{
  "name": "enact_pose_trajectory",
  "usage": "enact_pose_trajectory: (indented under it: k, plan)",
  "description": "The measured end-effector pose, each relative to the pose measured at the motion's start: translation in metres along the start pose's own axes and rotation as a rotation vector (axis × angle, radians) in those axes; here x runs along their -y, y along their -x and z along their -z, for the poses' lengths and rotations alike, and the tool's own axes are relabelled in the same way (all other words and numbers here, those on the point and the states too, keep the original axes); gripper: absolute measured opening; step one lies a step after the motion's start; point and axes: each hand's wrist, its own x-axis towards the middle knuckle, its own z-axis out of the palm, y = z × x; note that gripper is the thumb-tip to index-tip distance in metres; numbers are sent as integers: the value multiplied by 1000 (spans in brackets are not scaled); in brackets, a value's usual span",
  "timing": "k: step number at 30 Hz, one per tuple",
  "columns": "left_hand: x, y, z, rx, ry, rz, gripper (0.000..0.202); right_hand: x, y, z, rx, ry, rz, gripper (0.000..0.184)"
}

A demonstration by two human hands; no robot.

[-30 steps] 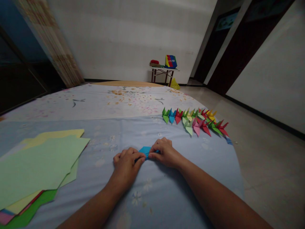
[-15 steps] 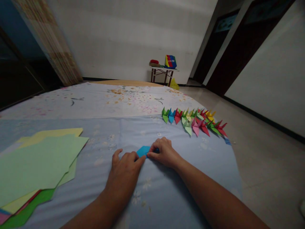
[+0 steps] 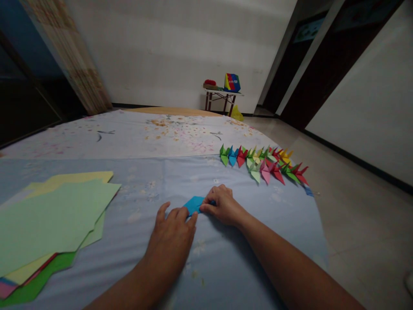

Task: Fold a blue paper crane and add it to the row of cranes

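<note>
A small folded piece of blue paper [image 3: 194, 205] lies on the tablecloth between my two hands. My left hand [image 3: 174, 226] rests at the paper's left edge, its thumb and fingertips touching it and its little finger sticking up. The right side of the paper is pinched between the thumb and fingers of my right hand [image 3: 222, 206], which hide that end. To the left lies a loose stack of coloured paper sheets [image 3: 61, 215], with pale green on top.
Several folded paper cranes [image 3: 265, 170] in many colours stand in rows at the table's right side. The table [image 3: 142, 267] wears a light blue and white flowered cloth. Beyond it, a small stand [image 3: 222, 92] holds a multicoloured box [image 3: 232, 82] by the wall.
My left thumb has shifted slightly back from the middle of the blue paper, baring more of it. My right hand keeps its pinch nearly unmoved.
</note>
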Motion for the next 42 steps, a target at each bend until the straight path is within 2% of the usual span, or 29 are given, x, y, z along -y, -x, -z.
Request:
enact_pose_trajectory:
  k: [16,23,28,36,42]
  plan:
    - [-3,-1,1,9,-12,13,29,-1,4,-7,-71,6,1,17]
    - [-1,1,2,-1,7,-6,26,-1,6,-12,-162,57,-12,31]
    - [4,3,5,18,53,-40,28,0,6,-9,-147,68,-74,34]
    - [11,5,7,38,116,-66,27,-19,8,3,-133,68,-181,26]
    - [9,3,11,52,119,-54,27,-23,8,6,-145,-20,-127,19]
